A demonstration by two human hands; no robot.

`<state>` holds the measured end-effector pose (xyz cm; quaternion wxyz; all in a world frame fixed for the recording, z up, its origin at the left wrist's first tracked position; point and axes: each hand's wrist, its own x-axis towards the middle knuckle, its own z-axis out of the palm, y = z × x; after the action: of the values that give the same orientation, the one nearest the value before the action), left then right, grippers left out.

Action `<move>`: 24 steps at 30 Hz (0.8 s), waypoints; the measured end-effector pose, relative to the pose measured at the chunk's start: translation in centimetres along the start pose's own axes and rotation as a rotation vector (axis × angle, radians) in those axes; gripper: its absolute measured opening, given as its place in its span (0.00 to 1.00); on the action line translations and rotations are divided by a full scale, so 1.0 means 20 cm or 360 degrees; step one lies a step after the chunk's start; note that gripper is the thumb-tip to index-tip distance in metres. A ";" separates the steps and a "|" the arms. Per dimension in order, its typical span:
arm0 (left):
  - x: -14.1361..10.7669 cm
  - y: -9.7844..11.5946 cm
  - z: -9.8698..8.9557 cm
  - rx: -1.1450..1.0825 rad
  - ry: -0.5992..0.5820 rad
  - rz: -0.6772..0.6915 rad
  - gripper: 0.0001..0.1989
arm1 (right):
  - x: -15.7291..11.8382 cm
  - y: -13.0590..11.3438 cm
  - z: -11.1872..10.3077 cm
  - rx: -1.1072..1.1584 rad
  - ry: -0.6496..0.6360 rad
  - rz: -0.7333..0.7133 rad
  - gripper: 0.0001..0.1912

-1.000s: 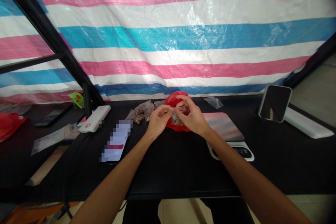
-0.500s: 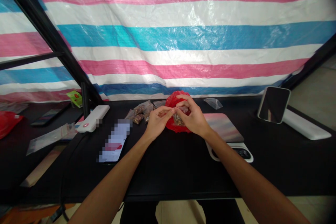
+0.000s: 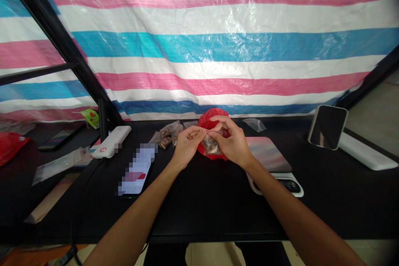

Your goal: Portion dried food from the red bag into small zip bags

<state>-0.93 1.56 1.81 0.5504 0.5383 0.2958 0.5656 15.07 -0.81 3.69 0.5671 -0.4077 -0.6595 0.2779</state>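
Note:
Between my two hands hangs a small clear plastic bag (image 3: 211,146) with brownish pieces inside. My left hand (image 3: 188,143) pinches its top edge at the left, thumb against fingers. At the right, my right hand (image 3: 232,138) pinches the same edge, its fingers curled over and partly hiding the bag. Right behind is a red plastic bag (image 3: 215,113), open at the top; its inside is mostly covered by the hands and the small bag. To the left of my left hand lie several filled clear bags (image 3: 166,133) in a pile.
A lit phone (image 3: 137,172) and a white power bank (image 3: 112,141) lie left. An empty clear bag (image 3: 254,124) is at the back. Right are a pinkish flat case (image 3: 268,153), a white phone case (image 3: 299,191) and an upright phone-like device (image 3: 328,126). Striped sheeting (image 3: 218,45) hangs behind.
The small bag now shows more plainly below my fingers, with its face catching more light. Both hands keep their pinch on its top edge. The whole view has shifted slightly.

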 end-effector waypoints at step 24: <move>0.06 -0.03 -0.18 0.1865 0.1034 -0.0053 0.25 | 0.10 0.14 -0.63 -0.1910 0.0502 0.0477 0.23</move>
<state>-3.84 3.80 0.75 0.0586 0.5459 0.7129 0.4363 27.89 1.15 4.99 0.2853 -0.7782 -0.5449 -0.1269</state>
